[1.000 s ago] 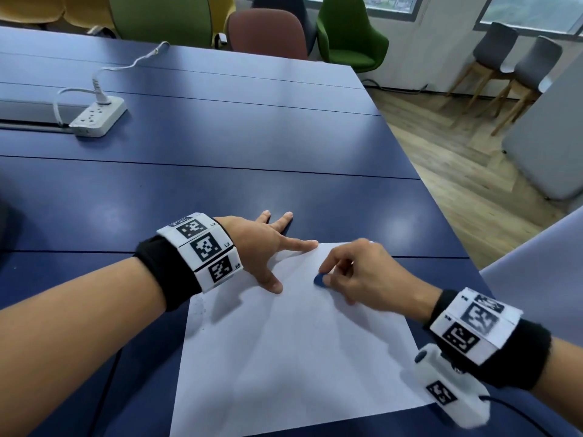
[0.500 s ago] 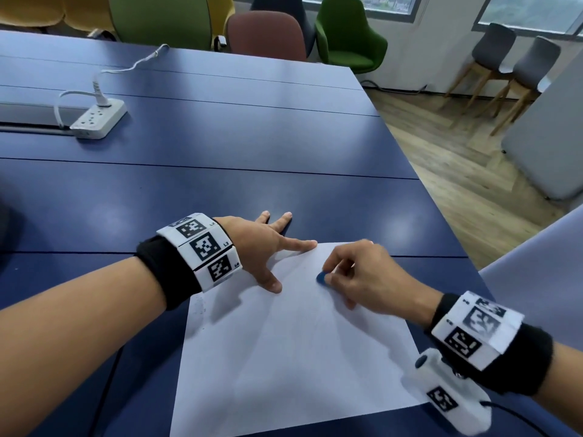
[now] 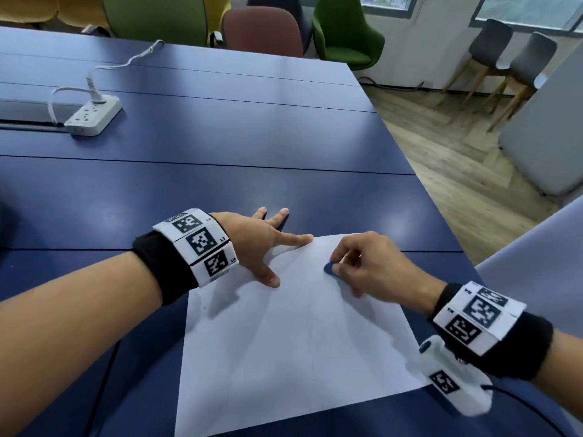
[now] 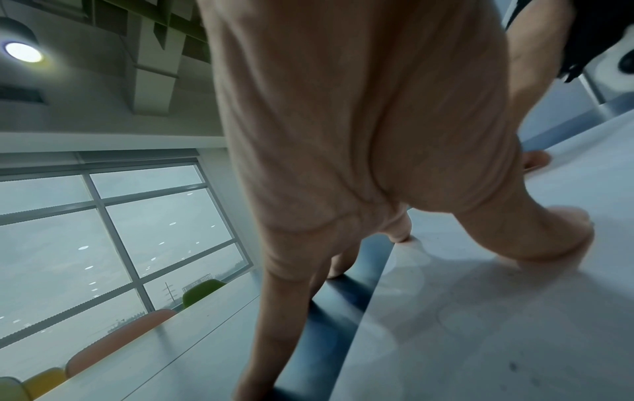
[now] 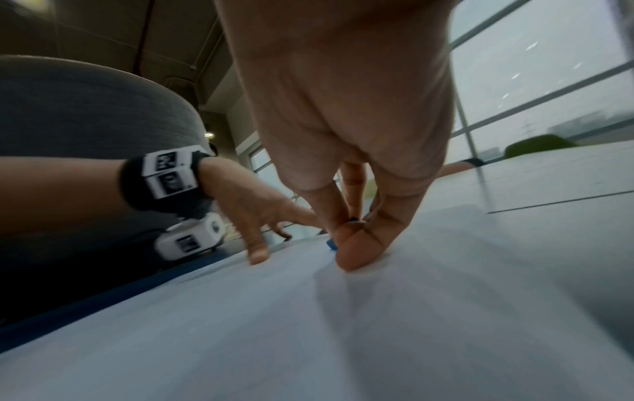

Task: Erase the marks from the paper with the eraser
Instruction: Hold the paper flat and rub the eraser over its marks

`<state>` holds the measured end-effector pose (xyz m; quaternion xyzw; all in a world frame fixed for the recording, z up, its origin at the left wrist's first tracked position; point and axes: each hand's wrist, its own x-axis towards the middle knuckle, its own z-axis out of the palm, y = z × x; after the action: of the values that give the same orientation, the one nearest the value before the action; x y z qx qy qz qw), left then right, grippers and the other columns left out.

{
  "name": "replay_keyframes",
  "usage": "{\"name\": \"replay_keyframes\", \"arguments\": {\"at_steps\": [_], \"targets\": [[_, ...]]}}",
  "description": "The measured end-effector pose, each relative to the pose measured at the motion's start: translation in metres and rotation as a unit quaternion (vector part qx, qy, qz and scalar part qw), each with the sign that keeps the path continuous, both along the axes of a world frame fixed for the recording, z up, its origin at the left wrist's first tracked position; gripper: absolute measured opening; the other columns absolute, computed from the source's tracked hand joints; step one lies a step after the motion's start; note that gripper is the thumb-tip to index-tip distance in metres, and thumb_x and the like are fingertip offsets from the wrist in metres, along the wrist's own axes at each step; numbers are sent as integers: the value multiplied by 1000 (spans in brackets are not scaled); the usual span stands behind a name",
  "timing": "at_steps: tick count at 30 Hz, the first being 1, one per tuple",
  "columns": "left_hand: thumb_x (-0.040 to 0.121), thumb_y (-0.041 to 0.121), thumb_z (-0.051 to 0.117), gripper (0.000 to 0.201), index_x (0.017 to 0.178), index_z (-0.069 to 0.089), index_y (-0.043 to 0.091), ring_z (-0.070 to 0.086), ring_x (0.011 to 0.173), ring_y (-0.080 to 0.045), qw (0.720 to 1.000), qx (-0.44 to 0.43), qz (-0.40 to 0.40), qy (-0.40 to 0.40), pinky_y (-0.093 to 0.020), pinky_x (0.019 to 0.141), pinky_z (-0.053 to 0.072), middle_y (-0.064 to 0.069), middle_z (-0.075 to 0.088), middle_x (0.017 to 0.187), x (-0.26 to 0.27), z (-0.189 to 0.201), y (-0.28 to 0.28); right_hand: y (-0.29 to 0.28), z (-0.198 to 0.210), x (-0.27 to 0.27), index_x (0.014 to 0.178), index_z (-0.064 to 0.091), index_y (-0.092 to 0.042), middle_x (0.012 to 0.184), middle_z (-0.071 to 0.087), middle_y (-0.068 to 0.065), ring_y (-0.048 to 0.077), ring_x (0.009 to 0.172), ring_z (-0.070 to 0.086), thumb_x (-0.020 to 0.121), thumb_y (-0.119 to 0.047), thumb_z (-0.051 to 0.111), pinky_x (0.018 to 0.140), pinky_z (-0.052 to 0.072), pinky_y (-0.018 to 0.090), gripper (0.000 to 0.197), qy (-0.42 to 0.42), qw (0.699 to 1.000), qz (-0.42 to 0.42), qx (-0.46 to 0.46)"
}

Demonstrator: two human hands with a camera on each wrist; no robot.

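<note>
A white sheet of paper (image 3: 293, 335) lies on the blue table (image 3: 220, 171) in front of me. My left hand (image 3: 271, 244) is spread flat with straight fingers, index and thumb pressing the paper's far left corner. My right hand (image 3: 356, 266) pinches a small blue eraser (image 3: 328, 269) and holds it down on the upper part of the sheet. In the right wrist view the eraser (image 5: 332, 243) peeks out behind my fingertips (image 5: 353, 252). Faint dark specks show on the paper (image 4: 514, 339) in the left wrist view, near my left hand (image 4: 377, 217).
A white power strip (image 3: 93, 116) with a cable sits far left on the table. Coloured chairs (image 3: 262, 29) line the far edge. The table's right edge (image 3: 435, 200) drops to wooden floor; grey chairs (image 3: 504, 55) stand beyond.
My right hand with the eraser has shifted slightly back and forth on the same spot of the paper. The left hand has stayed put.
</note>
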<state>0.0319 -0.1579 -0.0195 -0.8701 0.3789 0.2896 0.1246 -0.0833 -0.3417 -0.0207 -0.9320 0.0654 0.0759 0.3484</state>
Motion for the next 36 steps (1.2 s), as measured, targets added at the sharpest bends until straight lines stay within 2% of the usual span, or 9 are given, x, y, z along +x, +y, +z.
{"name": "replay_keyframes", "arguments": {"at_steps": [4,6,10,14,19,24,28,33,36], "targets": [[80,60,67,96,140,-8,66,-11,149,-28,1000,10,-4,-9,-61,106,32,7,-23,160,-2,2,-1,15,-3,-15,83,67,-11,53,59,-5,9,41,54,85,-13,64,49,47,21,4,14,998,58,4],[80,59,67,96,139,-8,66,-11,149,-28,1000,13,-7,-10,-62,106,32,7,-23,160,-2,2,-1,19,-2,-18,85,68,-13,54,59,-6,7,42,53,85,-14,64,51,47,20,4,26,996,84,-4],[80,59,67,96,139,-8,67,-12,149,-29,1000,9,-5,-3,-61,108,30,6,-24,160,-1,2,-2,-1,-2,-4,83,64,-9,55,63,1,16,42,57,86,-10,62,45,42,14,4,-10,1000,-1,3],[81,57,67,96,139,-8,67,-11,149,-30,1000,12,-5,-4,-61,108,30,5,-24,160,-2,2,-1,20,-8,-21,86,63,-13,62,64,3,7,42,50,86,-15,62,52,46,25,2,6,997,82,2],[81,58,67,96,138,-9,67,-11,149,-29,1000,17,-3,-7,-61,107,31,6,-23,160,-2,1,0,5,-4,-5,84,63,-8,56,59,-1,7,39,50,86,-11,63,45,41,15,4,-15,999,30,9],[81,58,66,96,139,-9,66,-11,149,-30,1000,17,-7,-10,-62,107,30,5,-23,160,-1,2,-2,28,-6,-26,87,66,-16,58,56,-8,4,48,50,86,-18,64,50,38,13,3,5,991,131,-16],[81,57,67,95,139,-9,66,-11,149,-30,1000,12,-6,-3,-61,108,29,5,-23,160,-2,1,-2,11,-4,-7,85,67,-13,56,56,-9,3,43,50,85,-15,65,51,41,18,3,-12,999,47,-6],[81,58,66,95,139,-9,66,-10,149,-30,1000,10,-7,-7,-62,108,29,5,-23,160,-1,1,-2,27,-4,-25,87,70,-17,55,55,-9,6,47,49,85,-16,66,49,38,13,5,6,992,127,-10],[81,58,67,95,139,-9,67,-10,149,-30,1000,9,-7,-8,-61,108,29,5,-23,160,-1,1,-2,11,-3,-10,86,69,-14,57,58,-7,3,42,50,85,-12,64,47,40,13,6,-1,999,52,2]]}}
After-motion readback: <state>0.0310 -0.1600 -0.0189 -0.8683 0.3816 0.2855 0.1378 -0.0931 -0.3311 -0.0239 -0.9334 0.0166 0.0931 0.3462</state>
